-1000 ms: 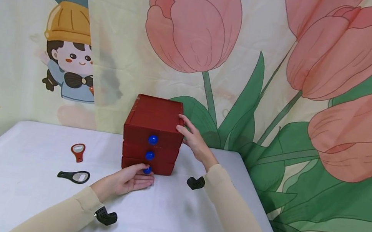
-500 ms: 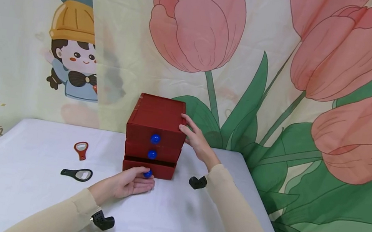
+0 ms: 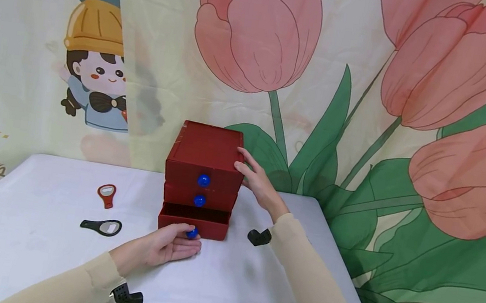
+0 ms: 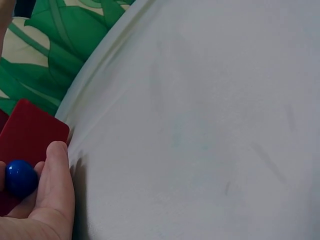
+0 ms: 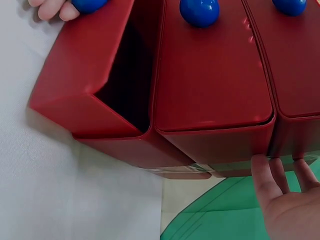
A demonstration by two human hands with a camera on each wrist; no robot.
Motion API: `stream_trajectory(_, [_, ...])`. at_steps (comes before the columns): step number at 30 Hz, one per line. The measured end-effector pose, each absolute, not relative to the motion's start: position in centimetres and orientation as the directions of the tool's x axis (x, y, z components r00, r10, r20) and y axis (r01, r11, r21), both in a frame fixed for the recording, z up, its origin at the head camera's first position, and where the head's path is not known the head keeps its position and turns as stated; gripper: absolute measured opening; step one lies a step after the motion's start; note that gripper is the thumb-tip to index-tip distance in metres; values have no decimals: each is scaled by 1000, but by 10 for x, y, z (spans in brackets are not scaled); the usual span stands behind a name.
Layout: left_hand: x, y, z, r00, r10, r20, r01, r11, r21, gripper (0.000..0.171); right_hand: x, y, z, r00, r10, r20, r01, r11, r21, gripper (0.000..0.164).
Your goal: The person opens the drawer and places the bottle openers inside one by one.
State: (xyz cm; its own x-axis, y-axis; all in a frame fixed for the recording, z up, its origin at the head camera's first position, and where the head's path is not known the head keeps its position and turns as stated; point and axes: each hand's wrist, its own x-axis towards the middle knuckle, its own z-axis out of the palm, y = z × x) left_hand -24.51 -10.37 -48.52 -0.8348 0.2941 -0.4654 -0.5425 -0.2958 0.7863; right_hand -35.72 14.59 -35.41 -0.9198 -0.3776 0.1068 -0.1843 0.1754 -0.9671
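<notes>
Left of the cabinet lie two openers, a red opener and a black opener. The left hand, before the bottom drawer, pinches its blue knob. The cabinet stands near the back edge of the tabletop, with room in front and to the right. Of three drawers, the bottom one juts out. The right hand touches the cabinet's right side, fingers extended.

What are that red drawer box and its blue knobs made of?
The red drawer box may be board wrapped in faux leather: smooth, with a soft sheen and rounded corners. The blue knobs seem plastic, possibly painted wood: glossy, with bright highlights.
</notes>
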Motion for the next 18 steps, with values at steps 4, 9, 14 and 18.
stream_trajectory(4, [-239, -103, -485, -829, 295, -475, -552, -293, 781, 48, -357, 146, -354, -915, -389, 109, -187, 167, -968, 61])
stream_trajectory(9, [-230, -103, -484, -826, 310, -470, -554, -296, 778, 47, -357, 147, -353, -915, -390, 106, -183, 167, -969, 62])
stream_trajectory(14, [-222, -103, -485, -825, 319, -466, -554, -296, 778, 46, -357, 146, -353, -917, -385, 106, -184, 172, -968, 63])
stream_trajectory(18, [-217, -103, -484, -825, 313, -471, -556, -301, 775, 47, -356, 146, -353, -917, -385, 105, -185, 175, -967, 63])
